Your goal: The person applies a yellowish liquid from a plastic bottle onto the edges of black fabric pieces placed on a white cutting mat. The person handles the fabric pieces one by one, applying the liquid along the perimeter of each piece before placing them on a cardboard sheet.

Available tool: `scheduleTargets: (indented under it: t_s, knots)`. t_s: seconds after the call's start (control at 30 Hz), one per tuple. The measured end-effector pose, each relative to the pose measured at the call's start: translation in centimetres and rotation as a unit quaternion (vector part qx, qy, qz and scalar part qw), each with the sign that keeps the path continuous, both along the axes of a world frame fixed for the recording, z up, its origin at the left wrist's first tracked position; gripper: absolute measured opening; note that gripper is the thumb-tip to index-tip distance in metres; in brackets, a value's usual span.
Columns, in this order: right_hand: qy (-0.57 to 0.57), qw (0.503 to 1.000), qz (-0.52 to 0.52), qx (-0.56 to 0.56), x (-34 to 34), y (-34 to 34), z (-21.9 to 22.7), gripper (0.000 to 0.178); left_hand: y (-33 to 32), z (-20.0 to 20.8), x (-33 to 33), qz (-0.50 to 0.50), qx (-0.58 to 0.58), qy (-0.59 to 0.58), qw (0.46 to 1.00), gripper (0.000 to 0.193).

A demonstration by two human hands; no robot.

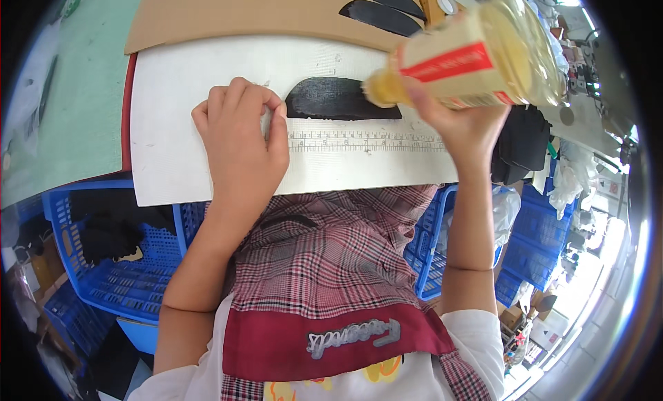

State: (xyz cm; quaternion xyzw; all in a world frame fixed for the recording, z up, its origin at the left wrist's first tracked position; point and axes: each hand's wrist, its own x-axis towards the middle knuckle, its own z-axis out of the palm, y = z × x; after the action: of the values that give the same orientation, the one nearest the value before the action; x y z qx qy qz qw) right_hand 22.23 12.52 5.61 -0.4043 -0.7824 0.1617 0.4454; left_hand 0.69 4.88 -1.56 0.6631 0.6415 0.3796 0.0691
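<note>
A flat black piece with a curved upper edge (pixel 324 98), perhaps fabric or leather, lies on a white board (pixel 173 125) just above a printed ruler scale (pixel 366 143). My left hand (pixel 242 128) rests at its left end, thumb and forefinger pinched on the corner, the other fingers curled. Wrapped in my right hand (pixel 464 128) is a clear bottle of yellowish liquid (pixel 442 66) with a cream and red label, likely glue. The bottle is tipped, its narrow end down at the right part of the black piece. Motion blurs it slightly.
Brown cardboard (pixel 228 21) covers the board's far side, with similar black pieces (pixel 380 15) on it. A green surface (pixel 62 111) lies at left. Blue baskets (pixel 128 297) stand below the board on both sides. Black items (pixel 521 145) lie beyond my right wrist.
</note>
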Motion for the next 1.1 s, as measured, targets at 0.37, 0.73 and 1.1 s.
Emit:
scheduleTargets:
  t_s: [0.37, 0.73, 1.1]
  knots:
    - [0.449, 0.86, 0.042, -0.238, 3.4, -5.6, -1.4, 0.07, -1.1, 0.8, -1.4, -0.008, -0.021, 0.0, 1.0, 0.017]
    - [0.48, 0.802, 0.112, -0.337, -1.3, -7.7, -6.1, 0.076, -2.6, 1.5, -0.7, -0.009, -0.006, 0.128, 0.992, 0.032]
    - [0.473, 0.803, 0.105, -0.346, -1.6, -7.7, -5.6, 0.079, -1.3, 1.6, -1.2, 0.056, -0.085, -0.089, 0.991, 0.01]
